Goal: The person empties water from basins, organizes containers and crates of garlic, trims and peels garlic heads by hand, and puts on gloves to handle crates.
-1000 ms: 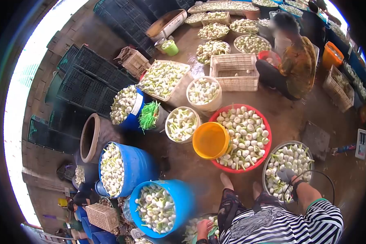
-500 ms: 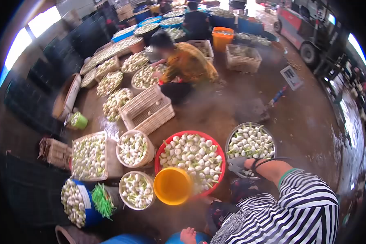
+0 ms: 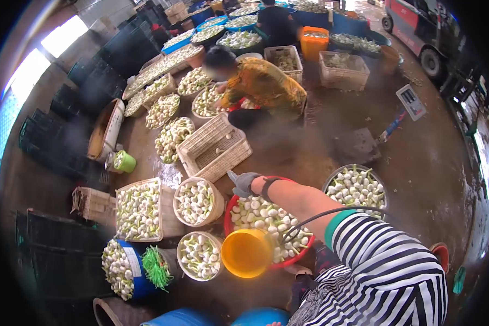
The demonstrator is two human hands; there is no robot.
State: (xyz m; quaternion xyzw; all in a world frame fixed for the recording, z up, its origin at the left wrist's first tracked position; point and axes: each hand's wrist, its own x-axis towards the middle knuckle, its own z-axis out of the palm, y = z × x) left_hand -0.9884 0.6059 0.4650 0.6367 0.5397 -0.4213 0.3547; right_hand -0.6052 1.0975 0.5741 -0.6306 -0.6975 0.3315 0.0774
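My right hand [image 3: 245, 183], in a grey glove, reaches over the far edge of a red basin [image 3: 229, 213] full of garlic bulbs [image 3: 263, 214]. At least one finger is stretched out to the left, and nothing shows in the hand. A dark band circles the wrist, and a dark cable [image 3: 312, 218] loops below the forearm. Beside the hand stands a white bucket [image 3: 218, 206] of garlic. A yellow bucket [image 3: 248, 253] covers the basin's near left part. My left hand cannot be made out; a bit of skin at the bottom edge is too cut off to identify.
A metal basin [image 3: 384, 190] of garlic stands right. To the left are a garlic crate [image 3: 161, 209], another white bucket [image 3: 218, 266] and green ties [image 3: 156, 267]. Beyond, a person [image 3: 266, 87] crouches by a slatted crate [image 3: 233, 157]. A forklift [image 3: 418, 30] stands far right.
My right hand has left the metal basin and swung left across the red basin, its finger now stretched out. The view has shifted, so the scene sits farther right.
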